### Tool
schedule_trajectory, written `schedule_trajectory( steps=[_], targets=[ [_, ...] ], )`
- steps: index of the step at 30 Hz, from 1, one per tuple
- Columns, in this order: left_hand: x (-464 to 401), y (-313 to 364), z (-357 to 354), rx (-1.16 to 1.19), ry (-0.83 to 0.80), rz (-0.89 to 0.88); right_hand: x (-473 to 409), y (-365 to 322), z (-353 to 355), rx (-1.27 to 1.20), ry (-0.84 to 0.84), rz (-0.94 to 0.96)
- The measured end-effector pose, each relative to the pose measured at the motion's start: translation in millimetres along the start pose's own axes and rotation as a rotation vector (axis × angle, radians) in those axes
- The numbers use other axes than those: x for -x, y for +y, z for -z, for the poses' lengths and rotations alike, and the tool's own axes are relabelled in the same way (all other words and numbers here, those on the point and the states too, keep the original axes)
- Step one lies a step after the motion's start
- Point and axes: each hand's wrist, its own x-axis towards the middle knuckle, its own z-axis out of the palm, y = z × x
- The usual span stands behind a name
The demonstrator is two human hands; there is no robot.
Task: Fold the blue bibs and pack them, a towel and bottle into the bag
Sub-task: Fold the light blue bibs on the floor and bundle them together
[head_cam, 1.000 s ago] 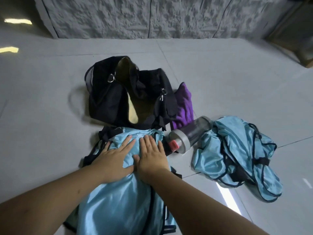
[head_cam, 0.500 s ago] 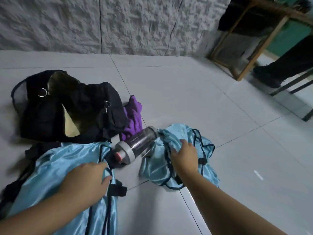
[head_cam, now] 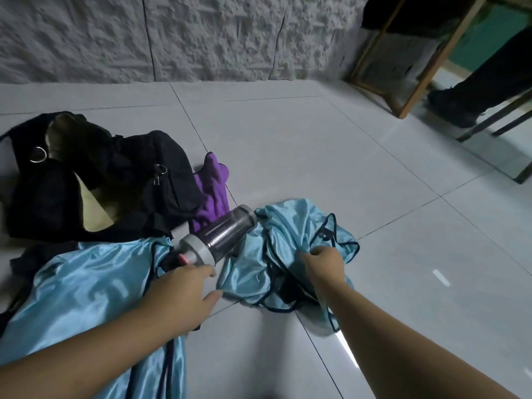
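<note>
A black bag (head_cam: 121,180) lies open on the floor at the left, its pale lining showing. A purple towel (head_cam: 213,191) lies against its right side. In front of the towel a clear bottle (head_cam: 221,234) with a grey cap lies on its side. One blue bib (head_cam: 86,286) lies spread out at the lower left. A second, crumpled blue bib (head_cam: 276,240) with dark trim lies right of the bottle. My right hand (head_cam: 322,262) grips this crumpled bib. My left hand (head_cam: 184,292), fingers extended, reaches toward the crumpled bib's near edge, just below the bottle cap.
Grey floor tiles (head_cam: 316,156) stretch to a rough white wall (head_cam: 201,36). At the far right stand a wooden frame (head_cam: 414,70) and dark chair legs (head_cam: 489,125), with another person's dark shoe (head_cam: 449,108) beside them.
My view swung right. My right hand left the flat bib and took hold of the crumpled one. My left hand slid off the flat bib toward the crumpled bib.
</note>
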Motion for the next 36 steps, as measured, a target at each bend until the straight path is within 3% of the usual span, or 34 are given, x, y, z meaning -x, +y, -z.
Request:
schedule_trajectory(
  steps=[2, 5, 9, 12, 15, 19, 22, 27, 32, 36],
  targets=[
    [-8.4, 9.6, -4.8, 0.06, 0.009, -0.027, 7.8, -19.7, 7.7, -0.141, -0.037, 0.081],
    [-20.7, 28.5, -12.2, 0.228, 0.02, -0.082, 16.2, -54.4, 25.4, -0.463, -0.159, 0.029],
    [-26.2, 72.6, -8.0, 0.603, -0.041, -0.127, 24.7, -87.1, 42.5, -0.685, -0.339, 0.055],
    [-35.0, 100.7, -9.3, 0.805, -0.093, -0.027, 37.8, -104.3, 43.1, -0.742, -0.464, 0.121],
    [-49.7, 104.3, -6.5, 0.919, 0.067, 0.161, 37.0, -108.7, 40.7, -0.749, -0.562, 0.2],
    [-59.1, 81.9, 18.8, 0.927, 0.218, 0.266, 16.5, -79.1, 37.2, -0.576, -0.466, 0.229],
    [-60.9, 54.2, 44.1, 1.097, 0.168, 0.167, 8.8, -35.6, 27.5, -0.21, -0.435, 0.286],
    [-57.4, 21.9, 73.9, 0.857, 0.177, 0.125, 3.8, 6.3, 8.5, 0.324, -0.158, 0.418],
    [-62.7, 1.4, 87.0, 0.668, 0.257, 0.159, 3.9, -1.8, 0.5, 0.326, -0.03, 0.439],
    [-58.8, -7.1, 97.6, 0.572, 0.327, 0.212, 9.4, -13.9, -2.6, 0.055, 0.029, 0.341]
  ],
)
